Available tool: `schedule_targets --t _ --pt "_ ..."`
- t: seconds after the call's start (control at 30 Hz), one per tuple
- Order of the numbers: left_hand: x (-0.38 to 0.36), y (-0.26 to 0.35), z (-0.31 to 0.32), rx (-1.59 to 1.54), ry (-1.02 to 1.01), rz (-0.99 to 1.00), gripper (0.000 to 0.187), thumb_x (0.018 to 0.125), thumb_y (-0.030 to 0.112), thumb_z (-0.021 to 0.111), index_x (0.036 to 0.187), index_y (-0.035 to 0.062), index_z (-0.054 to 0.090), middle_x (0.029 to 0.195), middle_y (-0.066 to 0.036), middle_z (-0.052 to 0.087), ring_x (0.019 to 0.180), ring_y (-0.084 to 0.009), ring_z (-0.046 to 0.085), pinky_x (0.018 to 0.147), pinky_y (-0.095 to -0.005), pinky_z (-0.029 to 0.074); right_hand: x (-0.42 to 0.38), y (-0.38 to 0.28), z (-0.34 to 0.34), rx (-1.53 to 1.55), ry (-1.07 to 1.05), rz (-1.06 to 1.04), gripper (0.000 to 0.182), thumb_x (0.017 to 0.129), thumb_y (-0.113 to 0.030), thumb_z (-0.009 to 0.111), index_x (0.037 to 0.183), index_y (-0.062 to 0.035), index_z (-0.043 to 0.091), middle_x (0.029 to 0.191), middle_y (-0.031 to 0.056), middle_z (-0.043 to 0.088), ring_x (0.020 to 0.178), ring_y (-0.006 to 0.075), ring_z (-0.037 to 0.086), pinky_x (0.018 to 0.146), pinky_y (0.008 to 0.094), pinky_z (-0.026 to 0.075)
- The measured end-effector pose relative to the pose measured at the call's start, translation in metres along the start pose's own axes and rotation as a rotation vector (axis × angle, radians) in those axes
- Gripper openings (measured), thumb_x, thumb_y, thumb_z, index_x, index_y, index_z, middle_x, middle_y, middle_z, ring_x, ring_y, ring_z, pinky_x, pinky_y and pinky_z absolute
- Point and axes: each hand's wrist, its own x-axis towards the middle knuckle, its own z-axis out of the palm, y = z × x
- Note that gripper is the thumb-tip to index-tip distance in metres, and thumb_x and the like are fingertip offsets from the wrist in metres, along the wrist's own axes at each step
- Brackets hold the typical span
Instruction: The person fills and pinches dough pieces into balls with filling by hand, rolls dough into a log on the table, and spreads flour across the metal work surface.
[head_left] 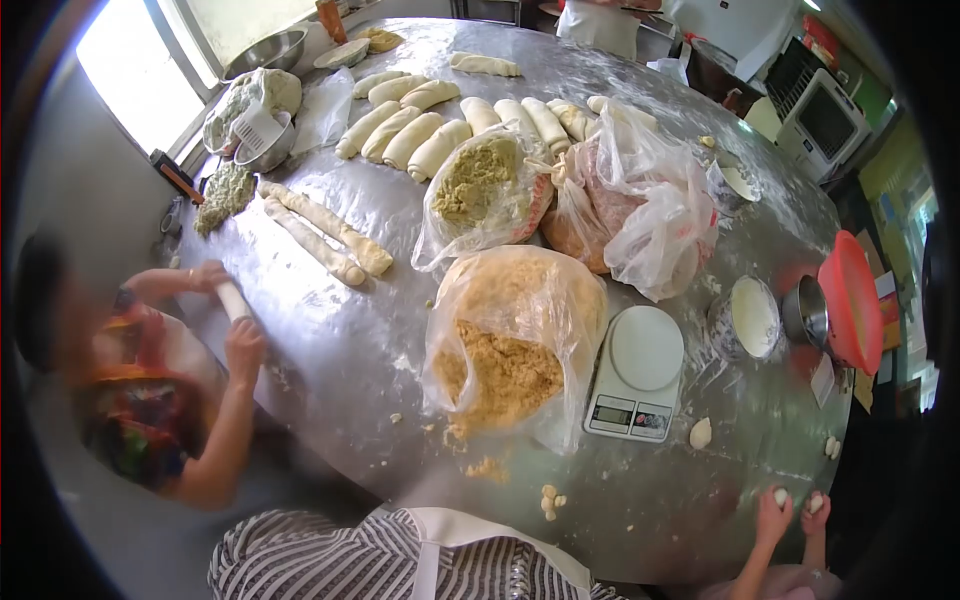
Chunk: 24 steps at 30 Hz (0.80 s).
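Neither of my hands shows; only my striped sleeve and apron [450, 525] are in view at the bottom. Nearest to me on the metal table, an open plastic bag holds orange-brown crumbly filling [500, 365]. A white kitchen scale [635, 375] stands close beside it on the right. Behind them sit a bag of greenish filling [478, 185] and a knotted clear bag [655, 205] with reddish contents. Small dough pieces [551, 502] lie close to the table's near edge, and a dough lump [700, 433] is below the scale.
At left, a co-worker holds a pale roll [232, 300]. Another person's hands [793, 512] hold small dough pieces at lower right. Dough logs [408, 138] lie at the back, with two long strips [325, 235]. A flour bowl [752, 317] and red basin [850, 300] stand right.
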Motion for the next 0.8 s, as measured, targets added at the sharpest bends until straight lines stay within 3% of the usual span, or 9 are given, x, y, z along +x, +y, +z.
schedule_targets --t 0.13,0.43,0.8 --pt "0.018 0.000 -0.009 -0.006 0.004 -0.002 0.021 0.098 0.022 0.062 0.102 0.0031 0.072 0.093 -0.019 0.073 0.080 -0.0332 0.071 0.073 -0.0443 0.056 -0.023 -0.036 -0.020 -0.114 0.138 0.063 0.039 0.106 -0.034 0.055 0.130 -0.0036 0.056 0.105 0.0116 0.063 0.099 0.0218 0.063 0.090 0.0388 0.053" --pt "0.043 -0.008 -0.023 -0.015 -0.011 0.024 0.022 0.098 0.022 0.062 0.104 0.0036 0.072 0.096 -0.019 0.073 0.083 -0.0341 0.071 0.075 -0.0451 0.056 -0.093 -0.073 0.001 -0.229 0.219 0.124 0.041 0.105 -0.034 0.057 0.132 -0.0032 0.056 0.109 0.0125 0.064 0.100 0.0216 0.064 0.089 0.0389 0.054" --pt "0.047 -0.017 -0.016 -0.034 0.005 0.067 0.023 0.098 0.023 0.062 0.106 0.0041 0.072 0.099 -0.019 0.073 0.086 -0.0351 0.071 0.077 -0.0460 0.056 -0.139 -0.157 0.009 -0.352 0.406 -0.076 0.044 0.104 -0.035 0.059 0.134 -0.0026 0.055 0.114 0.0137 0.066 0.101 0.0214 0.065 0.089 0.0391 0.055"
